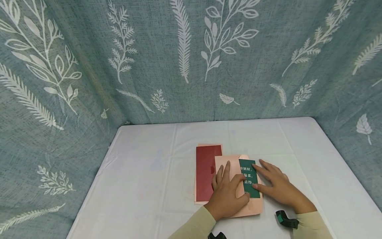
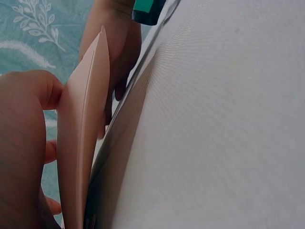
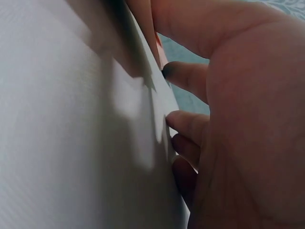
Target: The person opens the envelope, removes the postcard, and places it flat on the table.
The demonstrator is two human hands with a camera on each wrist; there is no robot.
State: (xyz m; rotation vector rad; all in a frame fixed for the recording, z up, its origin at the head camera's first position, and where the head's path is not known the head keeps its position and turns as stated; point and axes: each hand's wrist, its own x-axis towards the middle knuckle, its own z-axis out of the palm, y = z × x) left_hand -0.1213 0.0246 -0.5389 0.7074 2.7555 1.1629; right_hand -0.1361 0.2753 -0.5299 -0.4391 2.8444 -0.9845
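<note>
A pale pink envelope (image 1: pixel 253 206) lies on the white table. A dark green card (image 1: pixel 249 170) with white printed characters shows at its right side, its left part hidden under the envelope's paper. My left hand (image 1: pixel 227 192) rests on the envelope with fingers spread, its index fingertip right at the card's visible left edge. In the left wrist view the pink envelope (image 2: pixel 78 129) bulges beside that hand's thumb. My right hand (image 1: pixel 276 184) touches the card's right edge with thumb and index finger set apart. Its other fingers (image 3: pixel 188 126) extend along the table in the right wrist view.
Left of the envelope lies a dark red card or envelope (image 1: pixel 204 172) over pale pink paper, partly overlapped by the envelope and left hand. A black wrist device (image 1: pixel 285 219) is at the right sleeve. A leaf-patterned teal curtain (image 1: pixel 191 99) hangs behind and beside the table (image 1: pixel 143 172).
</note>
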